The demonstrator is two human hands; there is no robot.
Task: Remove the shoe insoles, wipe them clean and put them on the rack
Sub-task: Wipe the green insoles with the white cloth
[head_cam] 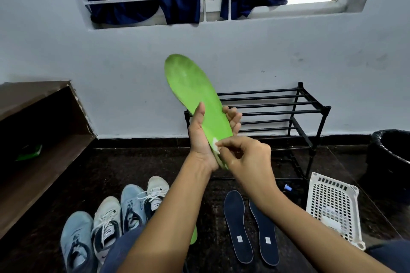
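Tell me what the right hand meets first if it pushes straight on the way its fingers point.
The green insole: the right hand, pinching a white scrap, points left at its heel end, seemingly touching it. The left hand has its palm just behind.

Single wide-angle camera, head-mounted, faces forward and down toward the black rack [284, 113] at mid-range, right of centre. The floor [144, 162] before the rack lies close below the lens.
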